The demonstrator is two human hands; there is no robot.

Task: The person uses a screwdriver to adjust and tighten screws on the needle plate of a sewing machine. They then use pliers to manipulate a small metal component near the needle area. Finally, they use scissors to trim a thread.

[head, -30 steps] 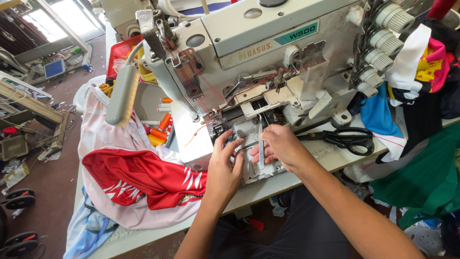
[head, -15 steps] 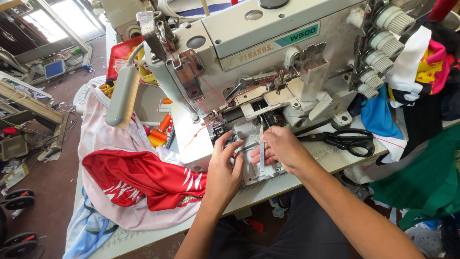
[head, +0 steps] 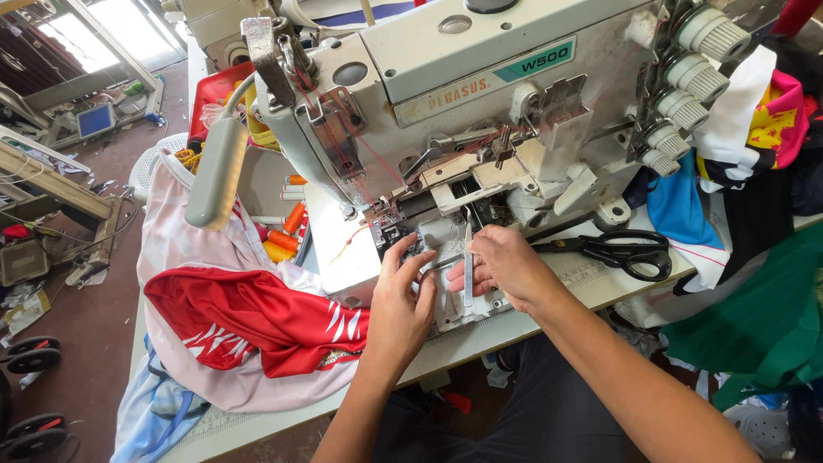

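Right hand (head: 506,267) lay on the grey bed plate (head: 454,300) under the needle area, w/ thin metal tweezers (head: 468,266) upright between your fingers, thumb and fingers pinched shut on them, tips aimed up toward the needles. Left hand (head: 401,296) sat just beside it on the plate's left side, fingertips (head: 410,249) curled at the presser foot (head: 396,230); whether they gripped anything there, can't tell, too small to see. Red thread (head: 347,242) hung slack off the machine's front, near the left fingers.

Step, by my read: threading at the needle end of the sewing machine (head: 446,103), no cloth under the foot yet. Next move prob. calls for a steady tweezer tip and a fine pinch on the thread end, left hand holding slack out of the way.

Red garment (head: 257,317) lay bunched toward the table's (head: 591,287) left end, over pale fabric, well apart from the needles. Black scissors (head: 621,251) rested near the table's right front edge, just beside your right wrist. Orange thread cones (head: 287,231) sat behind the machine's left side.
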